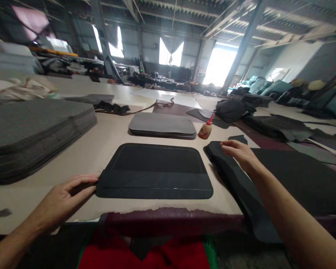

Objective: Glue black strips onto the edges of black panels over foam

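In front of me a black panel with rounded corners lies flat, with a pale line along its border. A separate black strip covers its near part. My left hand is at the panel's left edge, thumb and fingers closing on it. Off to the right, my right hand pinches at the far corner of a pile of black fabric pieces, whose near end hangs over the table edge. A glue bottle with a red nozzle stands beyond the panel.
A low stack of grey panels lies behind the black one. At the left rises a tall stack of thick grey felt sheets. Black material is heaped farther right. The table's near edge has torn paper over a maroon cover.
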`<state>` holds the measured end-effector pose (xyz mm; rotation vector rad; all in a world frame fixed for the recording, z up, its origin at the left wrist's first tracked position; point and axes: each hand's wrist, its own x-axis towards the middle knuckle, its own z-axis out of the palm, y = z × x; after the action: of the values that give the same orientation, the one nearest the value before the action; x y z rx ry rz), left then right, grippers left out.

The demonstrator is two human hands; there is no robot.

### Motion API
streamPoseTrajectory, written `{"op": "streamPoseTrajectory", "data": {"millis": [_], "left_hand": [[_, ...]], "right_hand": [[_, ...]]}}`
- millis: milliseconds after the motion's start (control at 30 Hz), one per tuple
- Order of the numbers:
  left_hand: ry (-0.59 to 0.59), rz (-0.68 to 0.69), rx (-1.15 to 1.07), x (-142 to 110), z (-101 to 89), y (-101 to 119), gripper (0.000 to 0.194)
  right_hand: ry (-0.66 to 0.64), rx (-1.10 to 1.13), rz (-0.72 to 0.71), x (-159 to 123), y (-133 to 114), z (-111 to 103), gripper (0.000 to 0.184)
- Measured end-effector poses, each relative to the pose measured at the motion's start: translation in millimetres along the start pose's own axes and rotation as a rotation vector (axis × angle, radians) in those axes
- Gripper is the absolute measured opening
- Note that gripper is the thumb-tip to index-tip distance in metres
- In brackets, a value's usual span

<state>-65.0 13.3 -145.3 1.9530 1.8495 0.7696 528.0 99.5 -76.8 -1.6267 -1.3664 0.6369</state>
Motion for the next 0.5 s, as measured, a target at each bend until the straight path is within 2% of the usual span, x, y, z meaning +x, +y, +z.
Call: {"op": "streamPoseTrajectory", "data": {"millis": [133, 267, 400, 500], "left_hand": [[0.007, -0.148, 0.003, 0.6, -3.8, -5.7, 0.057], [0.075, -0.210, -0.034, 6.2, -4.3, -11.7, 0.052], [0.091, -0.217, -0.096, 1.9, -5.8, 3.2, 0.047], [0.099, -0.177, -0.202, -9.8, -5.8, 22.5, 0.037]], "right_hand": [[0.066, 0.132, 0.053, -22.5, 4.5, -20.7, 0.041], [0.109, 0.085, 0.063, -26.5, 4.3, -29.0, 0.044], [0.019, -0.074, 0.011, -40.5, -5.4, -24.7, 0.041], [-0.085, -0.208, -0.116, -67.3, -3.5, -6.5, 0.034]]}}
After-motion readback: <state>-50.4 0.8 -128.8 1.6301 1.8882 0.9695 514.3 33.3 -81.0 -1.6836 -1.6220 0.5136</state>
